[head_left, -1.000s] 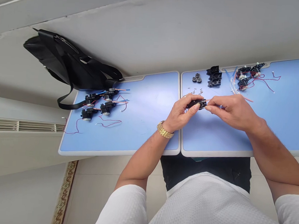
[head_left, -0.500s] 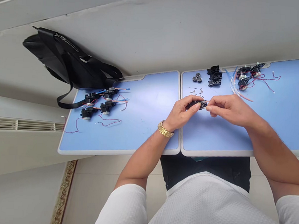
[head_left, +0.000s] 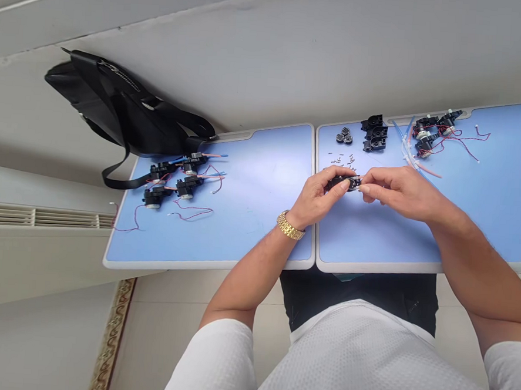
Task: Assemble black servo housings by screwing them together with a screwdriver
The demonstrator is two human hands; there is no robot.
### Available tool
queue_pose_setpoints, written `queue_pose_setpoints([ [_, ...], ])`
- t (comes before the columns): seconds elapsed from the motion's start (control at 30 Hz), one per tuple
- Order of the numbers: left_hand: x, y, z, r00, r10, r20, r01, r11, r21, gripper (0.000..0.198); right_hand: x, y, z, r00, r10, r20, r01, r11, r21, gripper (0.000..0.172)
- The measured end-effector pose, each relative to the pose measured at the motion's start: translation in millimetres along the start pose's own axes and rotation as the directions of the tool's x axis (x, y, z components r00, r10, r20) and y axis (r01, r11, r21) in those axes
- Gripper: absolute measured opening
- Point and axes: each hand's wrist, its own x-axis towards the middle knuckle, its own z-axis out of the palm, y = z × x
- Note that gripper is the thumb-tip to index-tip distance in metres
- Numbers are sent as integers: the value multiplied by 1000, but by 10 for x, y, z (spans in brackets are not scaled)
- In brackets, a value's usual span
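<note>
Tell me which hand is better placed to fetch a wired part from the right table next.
Probably the right hand: it is nearer the wired parts and sits at one end of the black piece, which the left hand grips.

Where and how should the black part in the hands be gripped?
The black part is probably best gripped by its left end, coming from the left: it looks elongated, leaving the right end accessible to the right hand.

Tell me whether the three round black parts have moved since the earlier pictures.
No: against the edge of the blue tabletop beneath them, the three round black parts show no clear shift.
</note>
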Motion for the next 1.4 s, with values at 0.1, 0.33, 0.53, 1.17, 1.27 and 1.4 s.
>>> queue_pose_setpoints([
  [0.1, 7, -4, 7, 1000, -19, -2, 19, 1000, 0, 48, -7, -22, 15, 1000, -1, 3, 1, 1000, 25, 27],
  [0.33, 28, -23, -39, 998, -60, 16, 61, 996, -70, 52, -24, -52, 19, 1000, -20, -21, 21, 997, 72, 24],
  [0.53, 30, -5, -80, 998, -65, 3, 64, 988, -138, 55, -46, -78, -36, 999, -54, 7, 53, 993, 104, 20],
  [1.17, 21, 14, -69, 984, 171, -52, -169, 985, 40, 42, -66, -92, -29, 981, -158, -116, 163, 986, 41, 15],
  [1.27, 24, 9, -72, 983, 175, -50, -171, 983, 64, 45, -65, -67, -10, 970, -193, -145, 193, 981, -17, 17],
  [1.4, 25, 4, -79, 982, 184, -45, -181, 981, 77, 44, -59, -31, 19, 956, -249, -156, 241, 968, -68, 18],
])
